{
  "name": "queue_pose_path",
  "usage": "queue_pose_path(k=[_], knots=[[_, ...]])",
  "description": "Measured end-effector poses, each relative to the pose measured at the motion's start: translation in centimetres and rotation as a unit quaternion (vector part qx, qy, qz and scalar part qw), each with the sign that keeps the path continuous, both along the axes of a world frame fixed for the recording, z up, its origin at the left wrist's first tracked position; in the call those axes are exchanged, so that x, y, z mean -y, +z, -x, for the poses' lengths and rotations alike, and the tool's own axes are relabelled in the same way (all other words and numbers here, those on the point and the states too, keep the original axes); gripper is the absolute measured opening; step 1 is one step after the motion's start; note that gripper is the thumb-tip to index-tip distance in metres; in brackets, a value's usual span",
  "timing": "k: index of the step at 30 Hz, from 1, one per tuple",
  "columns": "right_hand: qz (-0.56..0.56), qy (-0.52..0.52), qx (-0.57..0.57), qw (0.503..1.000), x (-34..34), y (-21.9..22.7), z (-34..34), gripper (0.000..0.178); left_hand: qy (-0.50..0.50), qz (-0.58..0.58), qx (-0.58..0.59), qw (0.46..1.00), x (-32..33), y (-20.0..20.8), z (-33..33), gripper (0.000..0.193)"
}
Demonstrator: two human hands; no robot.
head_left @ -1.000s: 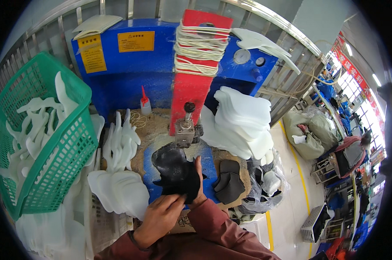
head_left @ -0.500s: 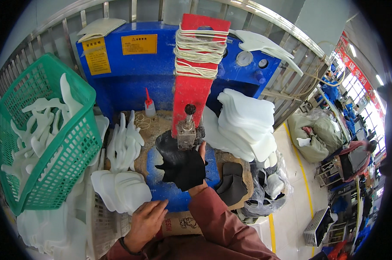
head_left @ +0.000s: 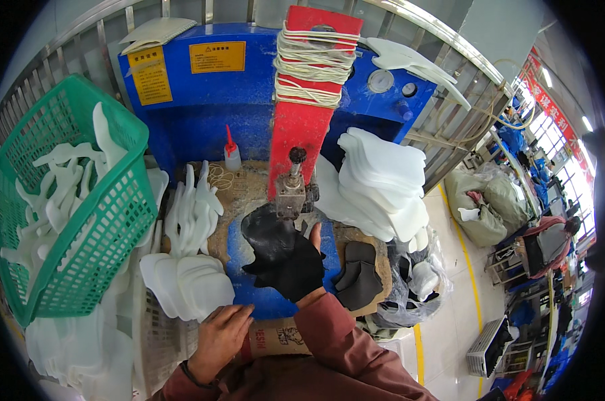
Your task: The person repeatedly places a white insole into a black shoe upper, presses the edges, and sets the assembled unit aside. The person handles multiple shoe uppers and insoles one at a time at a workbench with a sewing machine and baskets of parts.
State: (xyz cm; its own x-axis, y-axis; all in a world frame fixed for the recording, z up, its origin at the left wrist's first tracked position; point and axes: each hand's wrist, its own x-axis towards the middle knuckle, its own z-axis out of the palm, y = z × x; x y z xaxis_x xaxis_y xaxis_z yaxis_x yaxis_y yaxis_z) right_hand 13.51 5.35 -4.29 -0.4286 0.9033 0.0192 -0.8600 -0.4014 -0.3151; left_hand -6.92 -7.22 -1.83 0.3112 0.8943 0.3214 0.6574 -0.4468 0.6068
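A floppy black piece of sheet material [head_left: 286,260] with a jagged edge lies over the blue work surface [head_left: 269,304], just below the metal head [head_left: 290,199] on the red arm [head_left: 302,127]. Most of my right hand [head_left: 316,237] is hidden beneath the piece; a finger or thumb shows along its right edge, gripping it. At the near edge rests my left hand [head_left: 217,339], fingers stretched out and holding nothing. Beside it are stacked rounded white pieces [head_left: 189,287]. Dark grey shaped pieces [head_left: 358,277] lie right of the black one.
A green basket [head_left: 118,220] of curved white pieces stands at left. Long white pieces [head_left: 194,210] and a red-tipped bottle [head_left: 231,157] sit behind the work surface. Tall white stacks [head_left: 383,177] rise at right, above a clear plastic bag [head_left: 416,294]. The blue machine body [head_left: 209,100] closes the back.
The black piece has shifted a little and turned, its lower part swinging right with my right hand. My left hand stays at the near edge. The whole view has tilted slightly.
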Motion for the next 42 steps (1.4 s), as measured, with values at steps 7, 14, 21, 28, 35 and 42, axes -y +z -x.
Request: queue_pose_path(k=[7, 14, 21, 28, 35, 42], knots=[[-0.066, -0.029, -0.032, 0.997, -0.3, 0.9, -1.4, 0.103, -0.001, 0.002, -0.014, 1.000, 0.5, -0.3, 0.0, 0.026], [0.039, 0.019, -0.059, 0.997, -2.0, 0.8, 0.2, 0.094, 0.014, -0.010, -0.010, 1.000, 0.6, -0.4, 0.3, 0.024], [-0.098, -0.055, 0.016, 0.994, 1.0, 0.3, -2.5, 0.095, 0.069, 0.009, -0.017, 0.997, 0.0, 0.3, 3.2, 0.026], [0.107, -0.098, -0.026, 0.989, 7.1, 0.9, -5.1, 0.097, 0.157, -0.029, -0.071, 0.985, -2.4, 0.2, 7.1, 0.031], [0.108, -0.091, -0.004, 0.990, 11.8, -1.3, -5.3, 0.088, 0.115, -0.047, -0.299, 0.946, -5.9, -5.1, 4.3, 0.037], [0.006, -0.063, -0.120, 0.991, 12.6, -5.4, -5.5, 0.087, 0.099, -0.088, -0.296, 0.946, -6.6, -6.5, 4.8, 0.023]])
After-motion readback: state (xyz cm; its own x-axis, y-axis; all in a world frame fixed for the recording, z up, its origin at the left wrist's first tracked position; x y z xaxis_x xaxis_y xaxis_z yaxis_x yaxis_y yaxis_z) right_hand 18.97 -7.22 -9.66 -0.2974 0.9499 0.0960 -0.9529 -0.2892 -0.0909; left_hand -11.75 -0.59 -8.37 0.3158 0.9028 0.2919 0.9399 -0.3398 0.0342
